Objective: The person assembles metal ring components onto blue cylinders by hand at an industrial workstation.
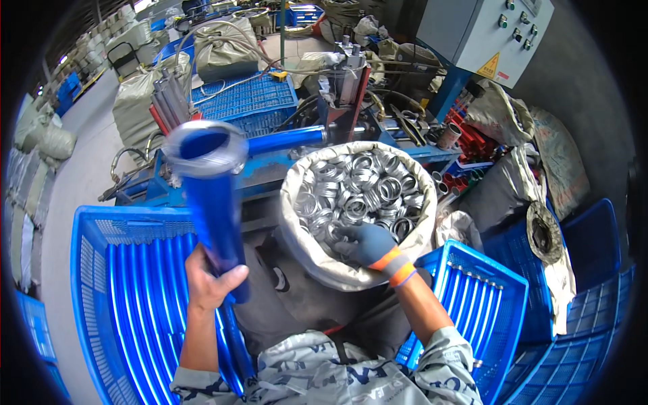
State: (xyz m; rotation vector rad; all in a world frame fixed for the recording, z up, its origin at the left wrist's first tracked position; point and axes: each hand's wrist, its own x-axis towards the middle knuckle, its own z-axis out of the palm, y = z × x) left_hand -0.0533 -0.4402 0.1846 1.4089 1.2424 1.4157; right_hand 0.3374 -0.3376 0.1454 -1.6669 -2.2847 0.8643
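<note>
My bare left hand (210,278) is wrapped round the lower part of a shiny blue metal tube (214,216). The tube stands nearly upright, its wide silvery rim (206,145) toward me and blurred by motion. On the right, my right hand (371,244), in a dark grey glove with an orange cuff, reaches into a white sack (291,233) full of loose silvery metal rings (358,196). Its fingertips are down among the rings at the near side and partly hidden, so their grip is unclear.
A blue crate (84,283) of blue tubes stands at my left, another crate (520,297) with tubes at my right. Beyond the sack is a machine bench with a blue tube (287,140) lying across it. A grey control box (472,37) rises at the far right.
</note>
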